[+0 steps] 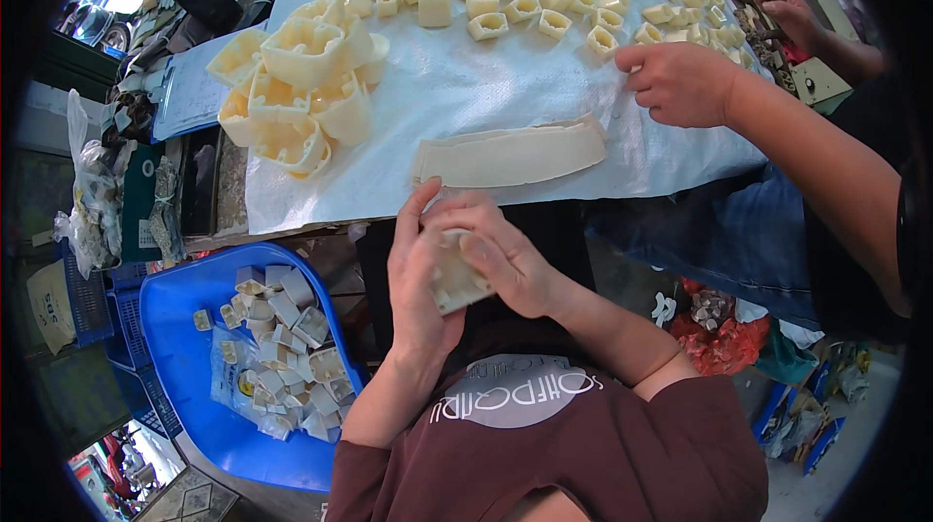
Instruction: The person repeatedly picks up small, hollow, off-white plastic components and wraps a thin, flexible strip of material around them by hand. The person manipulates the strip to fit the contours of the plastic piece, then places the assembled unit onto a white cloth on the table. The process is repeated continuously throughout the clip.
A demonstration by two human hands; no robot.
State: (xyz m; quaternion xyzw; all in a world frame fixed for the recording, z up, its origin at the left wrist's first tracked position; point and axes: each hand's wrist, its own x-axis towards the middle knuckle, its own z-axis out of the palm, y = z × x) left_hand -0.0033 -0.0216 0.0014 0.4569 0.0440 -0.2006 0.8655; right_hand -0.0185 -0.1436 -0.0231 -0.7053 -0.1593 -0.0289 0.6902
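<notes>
In front of my chest, just off the table's near edge, I hold a cream, box-shaped hollow piece (pixel 457 274). My left hand (pixel 416 264) wraps round its left side. My right hand (pixel 501 255) is closed over its right side, with the thumb lying across the piece. Part of the piece is hidden by my fingers. Just beyond my hands a long pale strip (pixel 510 156) lies flat on the white sheet (pixel 398 148). To its left is a stacked heap of larger cream hollow pieces (pixel 301 65).
Many small cream ring-like pieces (pixel 482 3) cover the table's far side. On the right a co-worker's hand (pixel 680 83) touches them. Below the table at left, a blue tub (pixel 180 396) holds pale hollow pieces (pixel 282 337). Red plastic bags (pixel 724 342) lie at lower right.
</notes>
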